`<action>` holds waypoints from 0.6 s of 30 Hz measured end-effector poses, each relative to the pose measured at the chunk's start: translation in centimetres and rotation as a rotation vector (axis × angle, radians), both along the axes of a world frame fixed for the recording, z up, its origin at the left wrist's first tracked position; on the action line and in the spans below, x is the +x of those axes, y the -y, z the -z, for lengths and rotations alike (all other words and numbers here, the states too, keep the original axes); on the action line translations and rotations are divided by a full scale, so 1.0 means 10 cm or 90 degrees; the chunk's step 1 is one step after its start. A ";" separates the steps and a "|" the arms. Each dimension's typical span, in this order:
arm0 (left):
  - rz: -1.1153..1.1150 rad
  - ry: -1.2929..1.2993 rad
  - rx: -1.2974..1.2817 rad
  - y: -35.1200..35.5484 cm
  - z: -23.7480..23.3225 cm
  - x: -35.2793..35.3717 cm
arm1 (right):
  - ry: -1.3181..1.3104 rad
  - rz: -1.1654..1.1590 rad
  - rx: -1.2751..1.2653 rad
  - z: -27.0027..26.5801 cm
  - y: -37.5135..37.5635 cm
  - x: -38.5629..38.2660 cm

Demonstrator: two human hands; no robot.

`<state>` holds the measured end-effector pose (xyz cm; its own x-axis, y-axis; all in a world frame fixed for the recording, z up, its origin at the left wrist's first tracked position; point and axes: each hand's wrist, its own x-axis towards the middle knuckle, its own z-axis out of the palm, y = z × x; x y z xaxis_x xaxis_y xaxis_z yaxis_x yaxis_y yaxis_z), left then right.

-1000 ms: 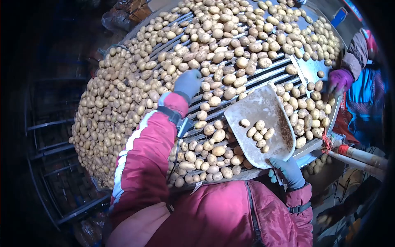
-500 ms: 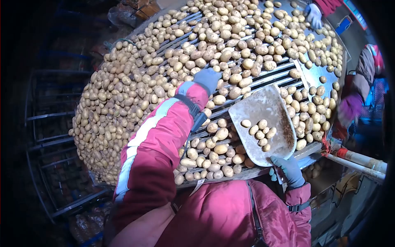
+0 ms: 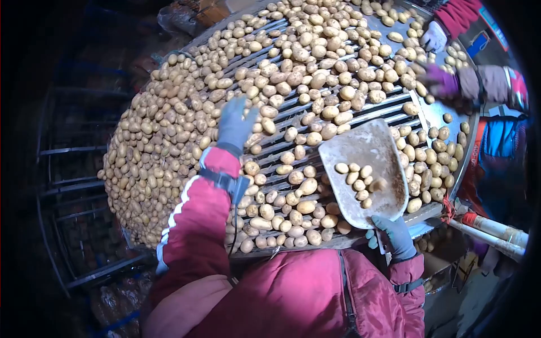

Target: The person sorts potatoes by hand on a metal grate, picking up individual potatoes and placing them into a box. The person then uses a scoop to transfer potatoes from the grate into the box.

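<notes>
Potatoes lie on metal bars, some in the scoop. The right hand grips its handle. The left hand is open over more potatoes; its underside is hidden.

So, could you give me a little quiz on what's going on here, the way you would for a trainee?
1. True or false: the left hand is over the potatoes with its fingers spread.

2. Pick one. The scoop held by the right hand has in it:
a) nothing at all
b) some potatoes, with part of its floor showing
c) a heap that hides its whole floor

3. Fill in the blank: of the co-workers' hands at the upper right, the lower co-worker hand wears a ____ glove.

Key: 1. true; 2. b; 3. purple
</notes>
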<state>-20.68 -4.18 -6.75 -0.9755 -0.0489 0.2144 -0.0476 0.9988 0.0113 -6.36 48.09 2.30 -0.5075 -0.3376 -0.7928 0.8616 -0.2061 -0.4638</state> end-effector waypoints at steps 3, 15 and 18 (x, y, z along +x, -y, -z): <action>-0.107 0.312 -0.303 0.14 -0.11 0.02 | 0.004 -0.001 -0.005 0.03 -0.04 0.03; 0.156 0.098 0.276 -1.58 -0.28 1.06 | 0.010 -0.007 0.015 0.04 -0.05 -0.03; 0.148 0.084 0.131 -0.82 -0.20 0.76 | 0.001 -0.002 0.025 0.05 -0.03 -0.03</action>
